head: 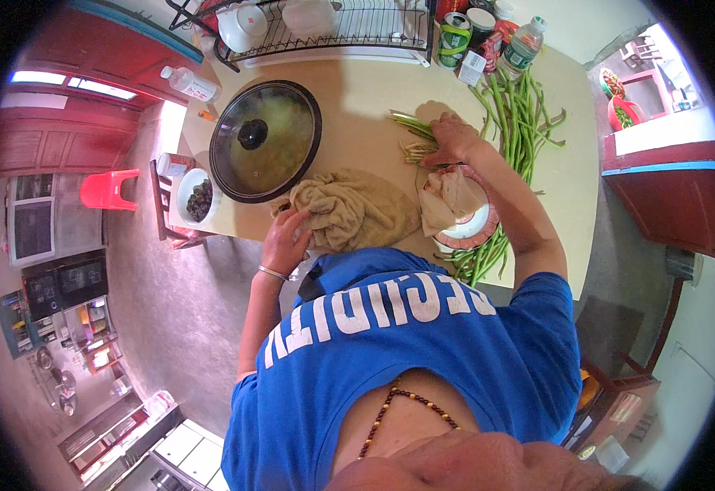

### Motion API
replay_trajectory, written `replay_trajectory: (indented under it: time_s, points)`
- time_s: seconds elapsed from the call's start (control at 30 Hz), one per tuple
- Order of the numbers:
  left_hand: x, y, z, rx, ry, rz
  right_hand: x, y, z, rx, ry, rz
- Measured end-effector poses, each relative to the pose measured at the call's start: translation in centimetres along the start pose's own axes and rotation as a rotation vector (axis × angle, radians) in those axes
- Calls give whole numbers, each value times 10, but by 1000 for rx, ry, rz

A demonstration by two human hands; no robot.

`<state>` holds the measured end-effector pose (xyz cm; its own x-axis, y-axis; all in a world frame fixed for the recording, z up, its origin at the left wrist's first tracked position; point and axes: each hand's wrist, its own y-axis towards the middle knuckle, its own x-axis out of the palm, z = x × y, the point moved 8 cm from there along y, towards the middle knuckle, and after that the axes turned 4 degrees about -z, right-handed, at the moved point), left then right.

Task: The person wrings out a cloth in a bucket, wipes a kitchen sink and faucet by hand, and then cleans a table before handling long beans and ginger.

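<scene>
My right hand (453, 140) lies over a bunch of thin green stalks (417, 126) on the table, its fingers spread around them. My left hand (288, 240) is at the left edge of a crumpled tan towel (357, 212), fingertips against the cloth; whether it grips it is unclear. A pan with a glass lid (277, 147) stands beyond the towel, its lid fogged. Near my right forearm, pale folded pieces (446, 199) lie on a red-rimmed plate (483, 230). Long green beans (520, 123) are spread to the right of the plate and partly beneath it.
A wire dish rack (369, 30) stands at the table's far edge. Beside it are a green can (453, 42), a plastic bottle (523, 46) and jars. On the left are a bowl of dark fruit (197, 199), a lying bottle (191, 84) and a red stool (110, 190).
</scene>
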<state>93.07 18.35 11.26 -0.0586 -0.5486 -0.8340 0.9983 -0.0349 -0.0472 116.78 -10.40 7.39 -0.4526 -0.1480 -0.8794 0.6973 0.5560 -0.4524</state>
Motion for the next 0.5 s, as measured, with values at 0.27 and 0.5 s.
replay_trajectory:
  time_s: [0.27,0.5]
  points:
    - [0,-4,-1,-2,-9,13,30,25,-19,66,-146,85]
    - [-6,-15,-11,14,-74,39,34,21,-15,-16,-191,208]
